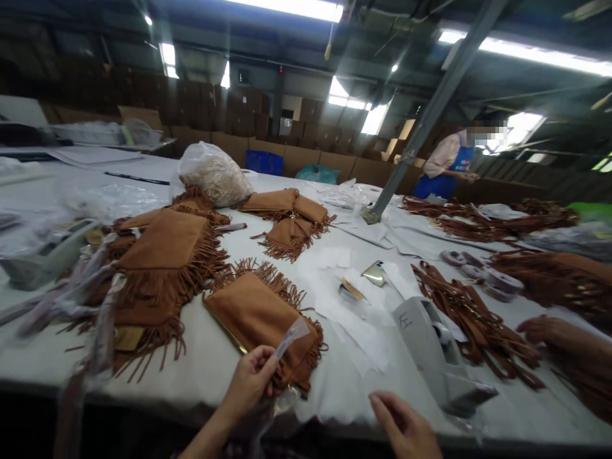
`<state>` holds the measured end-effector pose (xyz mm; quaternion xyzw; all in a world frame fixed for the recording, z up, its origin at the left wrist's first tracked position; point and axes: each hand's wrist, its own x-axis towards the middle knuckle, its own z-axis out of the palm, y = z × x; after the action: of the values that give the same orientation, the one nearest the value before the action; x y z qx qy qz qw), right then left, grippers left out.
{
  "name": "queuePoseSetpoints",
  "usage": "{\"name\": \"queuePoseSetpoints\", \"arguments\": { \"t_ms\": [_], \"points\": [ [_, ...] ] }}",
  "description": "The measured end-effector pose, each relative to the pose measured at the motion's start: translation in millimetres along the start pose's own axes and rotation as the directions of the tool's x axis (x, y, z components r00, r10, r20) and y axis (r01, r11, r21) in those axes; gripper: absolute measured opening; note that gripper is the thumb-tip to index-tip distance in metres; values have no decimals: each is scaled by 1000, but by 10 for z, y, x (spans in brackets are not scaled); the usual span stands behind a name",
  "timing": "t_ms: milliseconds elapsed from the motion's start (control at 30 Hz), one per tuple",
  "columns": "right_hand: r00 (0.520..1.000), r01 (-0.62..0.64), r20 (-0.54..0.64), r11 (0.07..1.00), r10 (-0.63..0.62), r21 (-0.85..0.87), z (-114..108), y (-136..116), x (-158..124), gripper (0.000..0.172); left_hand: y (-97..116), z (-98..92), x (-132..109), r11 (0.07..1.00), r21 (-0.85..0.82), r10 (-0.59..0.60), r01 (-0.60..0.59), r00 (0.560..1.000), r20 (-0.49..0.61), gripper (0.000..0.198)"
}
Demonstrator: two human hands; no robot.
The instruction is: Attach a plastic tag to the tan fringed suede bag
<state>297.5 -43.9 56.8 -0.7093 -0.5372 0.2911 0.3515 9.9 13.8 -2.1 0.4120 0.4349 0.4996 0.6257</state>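
Observation:
A brown fringed pouch (pixel 261 306) with a gold zip along its near edge lies flat on the white table (pixel 210 366). At its lower right corner my left hand (pixel 251 379) is closed in a pinch on a clear plastic strip (pixel 292 335), which sticks up over the pouch. Below these fingers hangs more clear wrapping, with a round ring-like piece (pixel 285 400) in it. My right hand (pixel 406 424) is held apart from the pouch near the table's front edge, fingers loosely bent, with nothing visible in it. The grey tape dispenser (pixel 437 357) stands just beyond it.
Stacked fringed pouches (pixel 165 242) lie left, beside another tape dispenser (pixel 50 255). Brown straps (pixel 466 312) and tape rolls (pixel 497 280) lie right, where another person's hand (pixel 559 335) reaches in. A metal post (pixel 421 127) rises behind. A person in a blue apron (pixel 461 162) stands farther back.

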Motion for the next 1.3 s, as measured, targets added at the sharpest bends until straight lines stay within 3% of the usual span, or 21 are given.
{"name": "queuePoseSetpoints", "arguments": {
  "t_ms": [67, 167, 233, 333, 500, 733, 900, 1000, 1167, 1300],
  "points": [
    [966, 124, 216, 988, -142, 92, 401, -519, 22, 35, -12, -1, 1, 999, 32, 16, -16, 1000, -2, 37],
    [890, 217, 361, 955, -279, 203, 879, -970, 96, 34, -27, -5, -11, 992, 108, 67, -66, 998, -5, 37],
    [866, 231, 395, 945, -308, 231, 1107, -1040, 178, 33, -27, -6, -21, 983, 149, 109, -107, 994, -6, 36],
    [881, 211, 391, 961, -266, 178, 1312, -979, 309, 31, -23, -13, -26, 975, 170, 144, -144, 989, 8, 37],
    [917, 169, 355, 983, -182, 68, 1378, -909, 409, 35, -9, -35, -21, 976, 165, 136, -145, 988, 67, 35],
    [939, 48, 333, 990, -90, 133, 1447, -927, 427, 31, 6, -77, 26, 996, 26, 77, -80, 992, 99, 35],
    [891, 76, 414, 960, -187, 271, 1517, -931, 474, 33, 20, -142, 84, 992, -126, 26, -10, 991, 129, 38],
    [919, 89, 355, 966, -174, 242, 1559, -931, 472, 35, 21, -126, 76, 990, -144, 18, -6, 997, 81, 39],
    [950, 82, 277, 972, -143, 221, 1632, -928, 429, 32, -7, -13, 33, 993, -48, 104, -110, 987, -125, 43],
    [953, 105, 258, 973, -158, 207, 1582, -926, 413, 33, -21, 32, 78, 997, -49, 53, -63, 982, -183, 40]
  ]
}}
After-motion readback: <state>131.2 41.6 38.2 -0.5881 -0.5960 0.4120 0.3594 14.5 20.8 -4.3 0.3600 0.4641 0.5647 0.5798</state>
